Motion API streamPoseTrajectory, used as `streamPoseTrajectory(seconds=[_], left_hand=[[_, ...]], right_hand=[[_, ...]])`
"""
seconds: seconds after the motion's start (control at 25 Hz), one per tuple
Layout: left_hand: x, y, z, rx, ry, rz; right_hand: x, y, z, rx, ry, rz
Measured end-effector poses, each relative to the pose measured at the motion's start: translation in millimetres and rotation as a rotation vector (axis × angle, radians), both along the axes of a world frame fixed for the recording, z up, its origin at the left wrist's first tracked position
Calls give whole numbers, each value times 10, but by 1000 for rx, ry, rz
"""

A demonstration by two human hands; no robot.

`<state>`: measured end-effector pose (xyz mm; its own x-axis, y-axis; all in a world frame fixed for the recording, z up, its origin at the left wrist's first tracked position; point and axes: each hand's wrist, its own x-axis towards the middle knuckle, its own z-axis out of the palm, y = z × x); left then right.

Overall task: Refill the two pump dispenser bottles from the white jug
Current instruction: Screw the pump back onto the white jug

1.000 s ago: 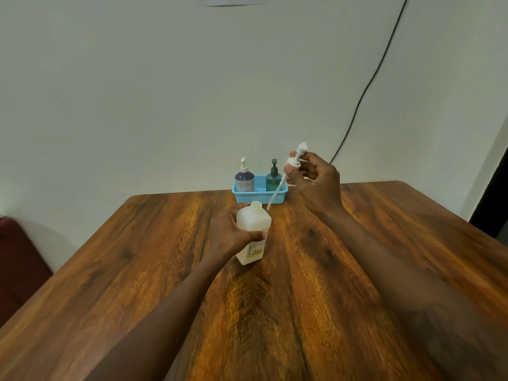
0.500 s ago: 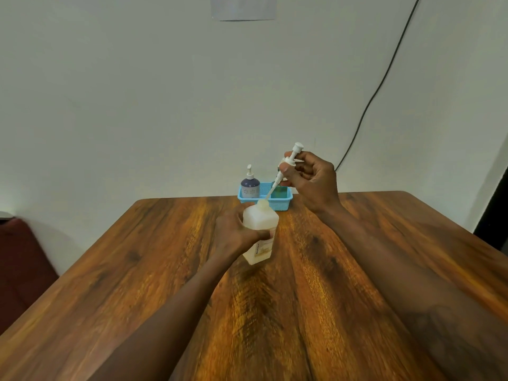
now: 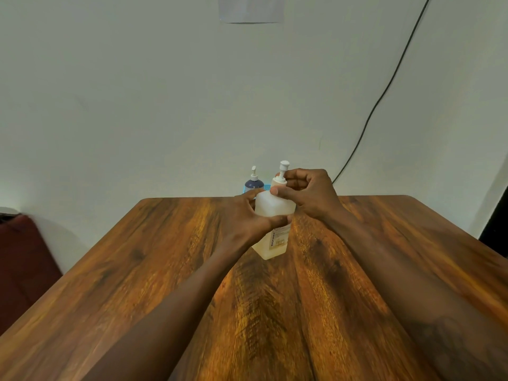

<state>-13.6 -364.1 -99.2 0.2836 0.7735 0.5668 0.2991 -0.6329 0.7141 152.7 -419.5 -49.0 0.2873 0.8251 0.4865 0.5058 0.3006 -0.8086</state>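
Observation:
The white jug (image 3: 270, 215), a square translucent bottle with a paper label, stands on the wooden table (image 3: 165, 270) near its far middle. My left hand (image 3: 247, 218) is wrapped around the jug's body. A white pump head (image 3: 281, 176) sits in the jug's neck, its tube down inside. My right hand (image 3: 305, 192) pinches the pump's collar with thumb and fingers. Behind the jug a purple dispenser bottle (image 3: 253, 182) with a white pump stands at the table's far edge. The blue basket and the green bottle are hidden behind the jug and my hands.
A pale wall rises right behind the table's far edge, with a black cable (image 3: 371, 114) running down it at the right. A dark red seat (image 3: 22, 257) is left of the table. A dark doorway edge (image 3: 497, 221) shows at the right.
My right hand has lowered the pump, sliding its tube fully into the jug until the collar sits on the neck. My left hand has kept its grip on the jug.

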Motion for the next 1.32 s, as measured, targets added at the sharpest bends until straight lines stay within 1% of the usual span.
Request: streamPoseTrajectory(seconds=[0.08, 0.16, 0.24, 0.36, 0.52, 0.6, 0.68, 0.8, 0.88, 0.92, 0.96, 1.04, 1.08, 1.12, 1.16, 1.24, 1.32], left_hand=[[0, -51, 2, 25, 8, -12], [6, -76, 10, 49, 12, -19], [10, -66, 17, 71, 23, -2], [-3, -32, 29, 44, 28, 3], [-6, -29, 11, -9, 40, -22], [24, -65, -17, -29, 30, -6], [72, -89, -47, -16, 13, 50], [115, -103, -40, 8, 7, 43], [104, -72, -4, 0, 34, 16], [92, -47, 12, -11, 37, 4], [77, -21, 30, -22, 32, -1], [56, 42, 41, -44, 13, 0], [46, 57, 48, -55, 10, 0], [43, 68, 50, -64, 17, 1], [39, 73, 51, -69, 25, -1], [28, 52, 54, -61, 28, -6], [26, 6, 61, -25, 24, -16]], right_hand=[[-24, -8, 24, -25, -75, -186], [-52, 5, 40, -46, -157, -268], [-62, -3, 55, -42, -168, -281], [-43, -44, 38, -36, -117, -196], [11, -23, 20, -123, -143, -97], [2, -12, 37, -129, -120, -143], [-57, -5, 51, -96, -103, -265], [-131, 6, 41, -108, -195, -380], [-117, -12, 48, -145, -191, -327], [-95, -25, 57, -156, -135, -239], [-61, -31, 63, -152, -36, -116], [-2, -28, 56, -114, 228, 144], [20, -27, 58, -99, 313, 232], [38, -39, 64, -90, 318, 268], [51, -55, 67, -85, 281, 270], [81, -70, 76, -60, 174, 205], [61, -76, 86, -28, 73, 91]])
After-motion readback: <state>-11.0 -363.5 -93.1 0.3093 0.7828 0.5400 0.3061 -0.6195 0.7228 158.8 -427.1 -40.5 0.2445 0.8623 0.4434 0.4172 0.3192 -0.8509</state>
